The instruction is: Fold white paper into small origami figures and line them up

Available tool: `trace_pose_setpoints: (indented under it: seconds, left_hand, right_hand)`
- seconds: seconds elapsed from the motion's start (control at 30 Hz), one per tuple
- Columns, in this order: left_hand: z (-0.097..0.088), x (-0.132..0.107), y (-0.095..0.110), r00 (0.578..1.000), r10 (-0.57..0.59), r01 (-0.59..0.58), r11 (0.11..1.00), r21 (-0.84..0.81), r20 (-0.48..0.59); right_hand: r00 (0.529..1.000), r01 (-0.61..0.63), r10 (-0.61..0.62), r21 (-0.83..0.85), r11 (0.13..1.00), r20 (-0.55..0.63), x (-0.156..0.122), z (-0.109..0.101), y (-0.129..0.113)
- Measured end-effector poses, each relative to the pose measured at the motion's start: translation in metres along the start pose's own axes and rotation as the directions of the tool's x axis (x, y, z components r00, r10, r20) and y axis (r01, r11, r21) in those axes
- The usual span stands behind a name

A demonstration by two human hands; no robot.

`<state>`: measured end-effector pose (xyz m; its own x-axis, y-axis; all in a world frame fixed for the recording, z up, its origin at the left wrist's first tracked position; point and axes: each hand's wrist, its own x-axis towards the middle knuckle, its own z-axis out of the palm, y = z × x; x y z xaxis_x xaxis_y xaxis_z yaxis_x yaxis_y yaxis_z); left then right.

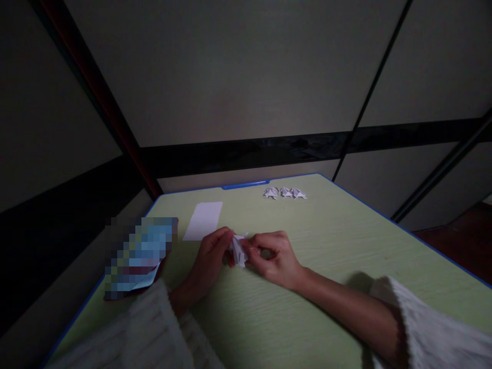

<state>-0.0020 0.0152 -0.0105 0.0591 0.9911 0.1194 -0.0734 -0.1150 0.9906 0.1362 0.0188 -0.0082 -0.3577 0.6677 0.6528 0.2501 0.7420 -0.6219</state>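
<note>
Between my two hands, a little above the table, is a small piece of folded white paper [239, 251] with pointed flaps. My left hand [211, 253] pinches its left side between thumb and fingers. On the other side, my right hand [274, 256] grips the paper's right edge with thumb and forefinger. The fingertips cover part of the folds. Three finished-looking folded paper figures [286, 192] sit in a row near the far edge. Just beyond my left hand lies a flat sheet of white paper [203, 220].
The pale green table [326, 241] has a blue rim, with a blue strip [246, 185] at its far edge. At the left lies a blurred-out bluish flat item [144, 256]. Light cabinet panels [238, 77] with a dark band stand right behind the table.
</note>
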Motion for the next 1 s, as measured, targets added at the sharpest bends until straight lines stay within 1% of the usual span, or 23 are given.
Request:
trace_pose_setpoints:
  seconds: [0.2, 0.47, 1.0]
  left_hand:
    - [-0.0009, -0.0001, -0.0004, 1.0, 0.007, -0.006, 1.0, -0.014, 0.025]
    - [-0.001, 0.0013, -0.0021, 0.999, 0.032, -0.033, 0.999, 0.016, 0.032]
    - [-0.0021, 0.0008, -0.0035, 0.998, 0.02, -0.018, 0.999, -0.032, 0.055]
  right_hand:
    - [1.0, 0.008, -0.008, -0.004, 1.0, -0.013, 0.0009, -0.0001, 0.0002]
    - [1.0, 0.029, -0.029, 0.021, 0.999, -0.005, 0.0007, 0.0011, 0.0024]
    - [0.998, 0.069, -0.069, -0.015, 0.998, 0.0, -0.0011, 0.0003, 0.0035]
